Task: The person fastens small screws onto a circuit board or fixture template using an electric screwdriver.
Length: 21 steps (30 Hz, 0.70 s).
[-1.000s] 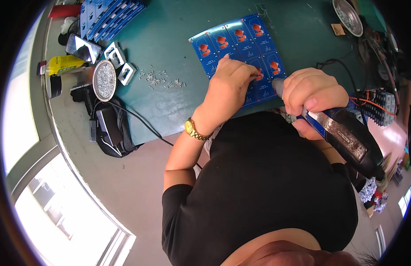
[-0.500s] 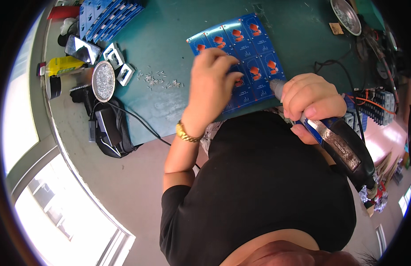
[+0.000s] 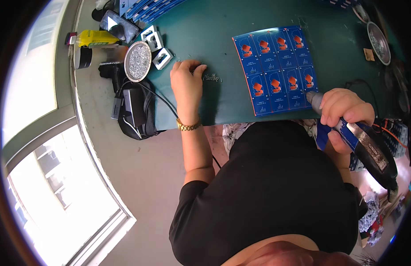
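Observation:
My left hand [image 3: 186, 84], with a gold-coloured watch or bracelet [image 3: 188, 125] at the wrist, is over a small scatter of thin silver screws or pins [image 3: 211, 78] on the green tabletop. Its fingers are bent down and drawn together; what they hold, if anything, is hidden. My right hand [image 3: 347, 108] is wrapped around a blue-and-black electric screwdriver [image 3: 369, 148] with a worn patch on its body. The grey nose [image 3: 315, 99] points at the lower right edge of a blue panel [image 3: 276, 73], printed with rows of orange-red shapes, lying flat.
Left of the scatter stand a round metal dish [image 3: 138, 61] full of small silver pieces and white plastic frames [image 3: 162, 58]. Beyond are a phone [image 3: 120, 26], a yellow bottle [image 3: 97, 38] and stacked blue panels [image 3: 152, 9]. A black bag [image 3: 137, 113] and cable lie at the table edge; another dish [image 3: 378, 43] is far right.
My left hand has left the blue panel and moved left to the loose silver pieces. The electric screwdriver stays in my right hand by the panel's right edge. The whole view has shifted.

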### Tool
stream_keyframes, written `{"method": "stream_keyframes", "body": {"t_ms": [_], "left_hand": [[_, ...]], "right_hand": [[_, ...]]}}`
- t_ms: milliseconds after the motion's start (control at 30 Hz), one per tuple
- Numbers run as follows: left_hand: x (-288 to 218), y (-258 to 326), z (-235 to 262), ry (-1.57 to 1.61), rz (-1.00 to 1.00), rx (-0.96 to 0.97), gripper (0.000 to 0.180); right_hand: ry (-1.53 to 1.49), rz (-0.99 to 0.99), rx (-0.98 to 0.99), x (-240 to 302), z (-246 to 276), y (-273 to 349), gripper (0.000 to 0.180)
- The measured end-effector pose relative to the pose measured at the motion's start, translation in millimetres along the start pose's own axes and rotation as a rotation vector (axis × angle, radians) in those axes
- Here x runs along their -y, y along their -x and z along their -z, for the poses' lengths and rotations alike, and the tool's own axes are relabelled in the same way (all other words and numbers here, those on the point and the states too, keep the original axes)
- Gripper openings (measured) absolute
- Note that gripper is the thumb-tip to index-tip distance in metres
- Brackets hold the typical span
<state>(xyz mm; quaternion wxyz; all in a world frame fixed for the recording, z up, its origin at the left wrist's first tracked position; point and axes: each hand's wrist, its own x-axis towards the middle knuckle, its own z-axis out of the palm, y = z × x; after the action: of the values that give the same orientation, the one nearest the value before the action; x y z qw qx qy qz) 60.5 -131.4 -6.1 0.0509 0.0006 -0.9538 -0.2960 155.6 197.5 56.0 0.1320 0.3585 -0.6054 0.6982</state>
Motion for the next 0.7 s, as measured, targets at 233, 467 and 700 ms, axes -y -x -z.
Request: {"method": "stream_keyframes", "body": {"t_ms": [233,467,700], "left_hand": [[-0.8,0.5,-8.7,-0.263,-0.186,0.001,0.010],[-15.8,7.8,-12.6,0.105,-0.016,-0.090,0.007],[-76.0,48.9,-35.9,0.448,-0.318,0.133,0.005]], "right_hand": [[0.013,0.026,0.037,-0.7,0.7,-0.9,0.051],[0.024,0.040,0.028,-2.5,1.3,1.0,0.053],[0.047,-0.062,-0.024,1.7,-4.0,-2.7,0.041]]}}
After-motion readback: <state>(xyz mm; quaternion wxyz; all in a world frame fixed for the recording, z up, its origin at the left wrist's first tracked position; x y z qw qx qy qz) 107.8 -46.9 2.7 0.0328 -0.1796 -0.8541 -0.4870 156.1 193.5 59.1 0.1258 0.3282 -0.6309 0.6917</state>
